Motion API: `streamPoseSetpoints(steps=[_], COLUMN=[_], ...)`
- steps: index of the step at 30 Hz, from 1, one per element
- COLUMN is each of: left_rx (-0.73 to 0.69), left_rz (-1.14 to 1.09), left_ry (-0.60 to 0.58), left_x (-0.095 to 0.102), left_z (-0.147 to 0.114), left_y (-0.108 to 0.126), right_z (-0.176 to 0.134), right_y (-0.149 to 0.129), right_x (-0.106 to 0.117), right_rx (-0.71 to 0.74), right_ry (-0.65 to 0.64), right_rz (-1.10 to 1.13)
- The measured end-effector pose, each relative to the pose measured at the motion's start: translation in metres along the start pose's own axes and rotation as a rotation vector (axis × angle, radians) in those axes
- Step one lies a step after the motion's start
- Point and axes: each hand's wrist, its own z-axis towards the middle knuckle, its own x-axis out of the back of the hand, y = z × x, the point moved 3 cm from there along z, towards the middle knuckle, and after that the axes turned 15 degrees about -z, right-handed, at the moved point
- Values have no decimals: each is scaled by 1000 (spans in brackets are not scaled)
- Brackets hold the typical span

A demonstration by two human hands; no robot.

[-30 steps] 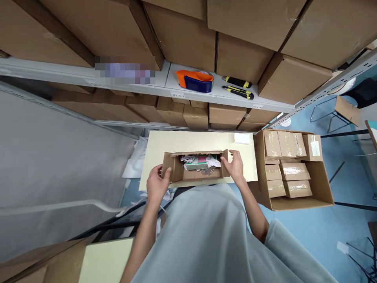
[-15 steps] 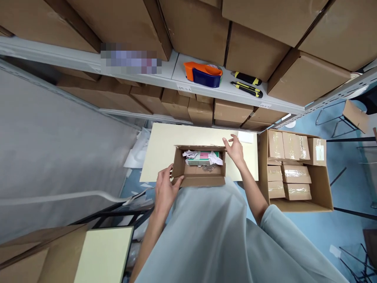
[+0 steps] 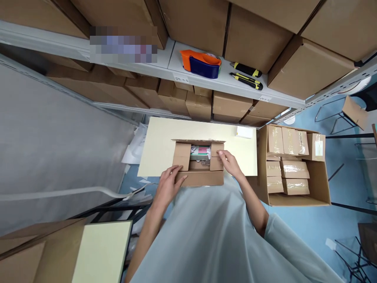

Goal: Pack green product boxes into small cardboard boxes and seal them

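Note:
A small cardboard box (image 3: 201, 179) sits on the pale tabletop with its two side flaps folded inward. Through the gap between them I see a green and pink packet (image 3: 200, 151), crumpled white paper (image 3: 209, 152) and some clear plastic wrap (image 3: 204, 162). My left hand (image 3: 170, 181) lies at the box's near left corner, fingertips on the left flap (image 3: 182, 151) and thumb spread apart over the front flap. My right hand (image 3: 231, 163) has its fingers together on the right flap (image 3: 217, 163). The long front flap leans outward toward my shirt.
A large carton (image 3: 319, 194) of taped small boxes stands right of the tabletop (image 3: 159, 133). A white item (image 3: 244, 132) lies at the far right corner. The shelf ahead bears an orange and blue tape dispenser (image 3: 202, 65), two utility knives (image 3: 246, 74) and cartons.
Both side flaps have come down inward over the box. My right hand has moved from above the right wall onto the right flap; my left fingers now rest on the left flap.

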Motion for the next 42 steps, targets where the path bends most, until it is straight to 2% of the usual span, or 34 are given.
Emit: streamPoseSetpoints(steps=[4, 6, 8, 11, 13, 16, 20, 23, 26, 32, 35, 42], left_rx=[28, 52, 91, 129, 98, 5, -47, -50, 0, 134, 153, 148], left_rz=[-26, -47, -56, -35, -14, 12, 61, 99, 70, -85, -93, -161], left_ry=[-142, -182, -142, 65, 171, 156, 72, 28, 0, 96, 142, 166], left_x=[8, 13, 18, 23, 22, 18, 18, 19, 14, -1, -5, -3], left_z=[1, 3, 9, 28, 44, 69, 87, 85, 79, 77, 80, 79], left_y=[-6, -7, -6, -1, 5, 14, 12, 3, -5, -11, -13, -19], right_z=[1, -3, -9, -16, -17, -11, -1, 0, -4, -5, 0, 7], right_y=[0, 3, 6, 10, 10, 6, -1, 2, 11, 20, 18, 14], right_x=[-6, 0, 8, 18, 24, 29, 25, 17, 7, -6, -7, 4], right_rx=[80, 59, 36, -19, -69, -69, 44, 69, 35, -41, -64, -45], right_ry=[-140, -142, -107, -54, 9, 112, 99, 51, 16, 40, 48, 34], right_rz=[-138, -117, -89, -72, -93, -148, -216, -282, -327, -334, -363, -346])
